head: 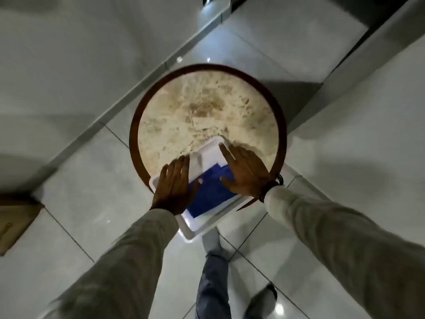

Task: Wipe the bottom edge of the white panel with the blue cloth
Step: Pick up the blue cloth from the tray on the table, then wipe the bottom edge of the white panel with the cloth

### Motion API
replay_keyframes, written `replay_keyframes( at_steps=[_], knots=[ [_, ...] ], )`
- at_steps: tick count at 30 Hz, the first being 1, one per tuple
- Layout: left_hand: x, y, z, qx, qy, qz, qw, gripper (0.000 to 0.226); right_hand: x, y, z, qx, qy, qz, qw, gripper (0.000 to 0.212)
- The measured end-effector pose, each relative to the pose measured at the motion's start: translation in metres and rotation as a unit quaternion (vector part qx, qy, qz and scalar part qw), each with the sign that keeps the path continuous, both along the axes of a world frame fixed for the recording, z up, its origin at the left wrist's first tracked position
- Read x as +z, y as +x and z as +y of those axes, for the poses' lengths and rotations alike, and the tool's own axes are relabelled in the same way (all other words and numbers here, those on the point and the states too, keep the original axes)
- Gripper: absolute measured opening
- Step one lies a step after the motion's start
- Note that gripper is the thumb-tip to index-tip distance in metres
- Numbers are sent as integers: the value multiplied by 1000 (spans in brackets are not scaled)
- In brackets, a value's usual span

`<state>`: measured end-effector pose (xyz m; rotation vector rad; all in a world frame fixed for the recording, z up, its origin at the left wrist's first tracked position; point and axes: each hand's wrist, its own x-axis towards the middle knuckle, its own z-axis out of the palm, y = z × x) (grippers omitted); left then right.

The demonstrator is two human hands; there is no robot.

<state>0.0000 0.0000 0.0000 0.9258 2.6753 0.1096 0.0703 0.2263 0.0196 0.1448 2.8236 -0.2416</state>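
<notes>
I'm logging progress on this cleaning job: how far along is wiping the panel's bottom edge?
Done: the white panel lies on the round table, overhanging its near rim, with the blue cloth spread on it. In hand: the left hand lies flat on panel and cloth; the right hand presses the cloth. Left: the cloth sits short of the near edge, which looks unwiped.

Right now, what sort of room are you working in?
Probably an indoor living space or lobby, though I can't be sure. The floor is glossy pale tile, and the white panel rests on a small round marble-topped side table with a dark wooden rim, set near a wall.
</notes>
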Motion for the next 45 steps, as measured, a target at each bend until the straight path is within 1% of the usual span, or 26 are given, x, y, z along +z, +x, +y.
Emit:
replay_keyframes(
  at_steps=[3, 4, 6, 7, 9, 11, 14, 16, 17, 19, 21, 23, 25, 26, 27, 29, 30, 31, 33, 35, 37, 39, 41, 42, 44, 45],
  knots=[
    [-45, 7, -13, 24, -1, -71, 997, 71, -47, -2, -20, -33, -40, -82, 995, 90],
    [-54, 13, -16, 41, -18, -100, 994, 67, -61, 1, -27, -44, -29, -97, 994, 89],
    [-70, 22, -16, 50, -22, -111, 992, 60, -86, 3, -37, -66, 7, -122, 990, 88],
    [-76, 23, -14, 59, -5, -109, 992, 56, -97, 2, -40, -71, 29, -130, 989, 89],
    [-80, 21, -9, 97, 22, -150, 984, 50, -107, -1, -46, -91, 56, -133, 985, 88],
    [-82, 20, -4, 146, 53, -206, 966, 45, -107, -6, -49, -138, 15, -141, 980, 78],
    [-76, 15, 0, 266, 100, -289, 914, 29, -98, -15, -47, -210, -91, -144, 963, 45],
    [-64, 13, 1, 341, 122, -348, 865, 23, -84, -17, -41, -244, -160, -157, 944, 18],
    [-55, 14, 3, 374, 142, -380, 834, 21, -74, -16, -37, -259, -188, -169, 932, 15],
    [-28, 18, 9, 413, 181, -431, 781, 20, -50, -6, -26, -300, -242, -177, 906, 27],
    [0, 24, 19, 432, 225, -478, 731, 24, -22, 7, -16, -339, -301, -156, 878, 36],
    [30, 32, 39, 423, 248, -518, 701, 30, 9, 31, -1, -380, -354, -128, 845, 35],
    [62, 44, 70, 383, 243, -539, 710, 22, 37, 63, 16, -433, -397, -92, 804, 15],
    [76, 51, 86, 361, 236, -548, 717, 16, 49, 78, 24, -456, -409, -80, 786, 16],
    [89, 62, 107, 336, 230, -559, 722, 9, 62, 97, 35, -481, -422, -68, 765, 24],
    [114, 90, 150, 302, 219, -577, 726, 2, 89, 136, 56, -515, -479, -44, 710, 29],
    [125, 106, 171, 288, 216, -585, 727, 7, 102, 155, 68, -524, -506, -36, 684, 32],
    [131, 119, 189, 281, 218, -593, 722, 19, 112, 171, 78, -527, -527, -34, 666, 35],
    [150, 159, 228, 244, 208, -604, 730, 38, 129, 219, 104, -536, -552, -18, 639, 44],
    [165, 201, 263, 197, 193, -606, 746, 39, 141, 267, 126, -558, -564, 12, 608, 51],
    [176, 238, 296, 162, 172, -612, 755, 39, 149, 309, 144, -594, -557, 59, 578, 50],
    [176, 275, 329, 121, 132, -604, 777, 41, 149, 354, 158, -643, -542, 122, 528, 51],
    [165, 303, 356, 62, 98, -578, 808, 38, 145, 395, 165, -686, -538, 175, 457, 49],
    [155, 316, 370, 11, 77, -550, 832, 37, 138, 417, 169, -710, -535, 196, 414, 46],
    [128, 332, 393, -172, 26, -418, 892, 41, 121, 455, 173, -750, -529, 229, 326, 40],
    [113, 335, 402, -295, -11, -310, 904, 49, 109, 471, 173, -765, -526, 243, 282, 36]
  ],
)
